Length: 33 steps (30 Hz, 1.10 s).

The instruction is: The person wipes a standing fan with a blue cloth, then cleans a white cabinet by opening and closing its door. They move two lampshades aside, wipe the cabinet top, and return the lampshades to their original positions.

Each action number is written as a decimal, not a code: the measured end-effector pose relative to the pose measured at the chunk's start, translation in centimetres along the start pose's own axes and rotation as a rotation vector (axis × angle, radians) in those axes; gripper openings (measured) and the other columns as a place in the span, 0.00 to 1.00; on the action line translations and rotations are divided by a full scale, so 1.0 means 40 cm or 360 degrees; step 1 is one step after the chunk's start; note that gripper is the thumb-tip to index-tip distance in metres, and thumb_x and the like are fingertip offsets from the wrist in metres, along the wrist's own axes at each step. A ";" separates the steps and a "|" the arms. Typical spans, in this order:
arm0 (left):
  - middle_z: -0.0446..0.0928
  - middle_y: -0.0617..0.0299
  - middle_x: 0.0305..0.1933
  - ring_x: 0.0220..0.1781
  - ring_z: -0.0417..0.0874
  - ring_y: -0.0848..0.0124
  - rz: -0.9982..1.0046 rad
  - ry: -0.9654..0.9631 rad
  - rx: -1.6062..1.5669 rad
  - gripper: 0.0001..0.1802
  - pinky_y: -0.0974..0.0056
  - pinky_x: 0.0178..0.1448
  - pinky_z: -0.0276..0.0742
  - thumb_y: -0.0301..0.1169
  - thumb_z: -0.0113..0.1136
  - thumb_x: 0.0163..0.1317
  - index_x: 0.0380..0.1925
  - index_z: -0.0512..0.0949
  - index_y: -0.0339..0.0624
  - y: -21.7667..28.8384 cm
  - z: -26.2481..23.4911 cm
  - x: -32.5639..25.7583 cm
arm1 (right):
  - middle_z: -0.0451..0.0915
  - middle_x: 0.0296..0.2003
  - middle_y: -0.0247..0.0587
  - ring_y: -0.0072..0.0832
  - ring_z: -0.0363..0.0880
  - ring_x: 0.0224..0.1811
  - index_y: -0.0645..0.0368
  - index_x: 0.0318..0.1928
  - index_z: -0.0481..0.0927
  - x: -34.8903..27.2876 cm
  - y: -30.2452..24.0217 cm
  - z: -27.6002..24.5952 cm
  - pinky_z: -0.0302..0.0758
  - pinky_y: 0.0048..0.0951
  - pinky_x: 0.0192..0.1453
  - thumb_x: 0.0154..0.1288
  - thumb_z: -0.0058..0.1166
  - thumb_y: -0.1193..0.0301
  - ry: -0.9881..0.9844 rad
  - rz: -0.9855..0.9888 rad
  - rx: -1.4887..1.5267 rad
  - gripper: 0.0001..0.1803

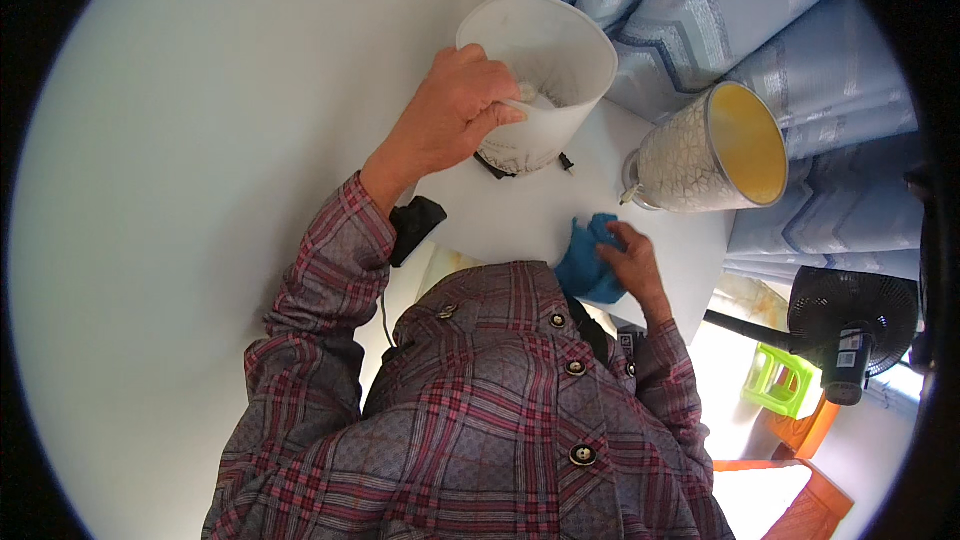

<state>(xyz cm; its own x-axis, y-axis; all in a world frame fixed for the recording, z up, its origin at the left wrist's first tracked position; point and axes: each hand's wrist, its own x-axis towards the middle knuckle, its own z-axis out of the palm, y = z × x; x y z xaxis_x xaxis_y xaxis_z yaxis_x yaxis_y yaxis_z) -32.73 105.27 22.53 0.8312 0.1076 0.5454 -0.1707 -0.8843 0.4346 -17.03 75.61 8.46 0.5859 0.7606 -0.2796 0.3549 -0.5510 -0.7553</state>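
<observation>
A white lampshade [540, 75] at twelve o'clock is gripped by its side wall in the left hand [455, 110]. A blue cloth [590, 260] is pressed onto the white tabletop [520, 215] at three o'clock by the closed right hand [632, 258]. A crackle-patterned lamp [715, 150], yellow inside, lies beside it, possibly tipped; a careless wipe could roll it off. No labels are legible.

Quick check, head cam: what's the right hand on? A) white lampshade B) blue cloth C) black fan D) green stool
B: the right hand presses the blue cloth on the white table, while the left hand grips the white lampshade.
</observation>
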 end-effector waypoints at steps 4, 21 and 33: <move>0.73 0.61 0.31 0.38 0.70 0.60 -0.0080 0.0055 0.0093 0.07 0.57 0.49 0.65 0.31 0.64 0.58 0.31 0.76 0.41 0.080 0.022 -0.044 | 0.82 0.41 0.41 0.24 0.79 0.42 0.69 0.53 0.76 -0.045 -0.143 -0.106 0.75 0.27 0.49 0.62 0.60 0.71 0.0295 -0.0238 0.0845 0.20; 0.76 0.60 0.31 0.39 0.77 0.61 -0.0337 0.0380 0.0506 0.12 0.42 0.74 0.52 0.25 0.66 0.54 0.38 0.77 0.40 0.241 0.100 -0.047 | 0.81 0.35 0.51 0.28 0.80 0.36 0.67 0.48 0.76 -0.017 -0.208 -0.146 0.76 0.30 0.42 0.60 0.61 0.74 0.0085 -0.0781 0.1068 0.17; 0.78 0.62 0.33 0.44 0.78 0.63 -0.0357 0.0238 0.0259 0.06 0.46 0.74 0.52 0.24 0.66 0.54 0.31 0.78 0.42 0.212 0.078 -0.051 | 0.77 0.30 0.39 0.20 0.73 0.33 0.68 0.43 0.78 0.046 -0.149 -0.120 0.72 0.26 0.37 0.62 0.59 0.73 0.0036 -0.0541 0.0477 0.12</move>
<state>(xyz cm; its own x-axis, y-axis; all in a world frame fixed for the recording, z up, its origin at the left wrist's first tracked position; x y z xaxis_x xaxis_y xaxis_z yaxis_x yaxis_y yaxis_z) -34.22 96.12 22.88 0.7494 0.3635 0.5535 0.1054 -0.8907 0.4422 -14.56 78.65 15.31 0.4895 0.8717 0.0242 0.3052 -0.1453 -0.9411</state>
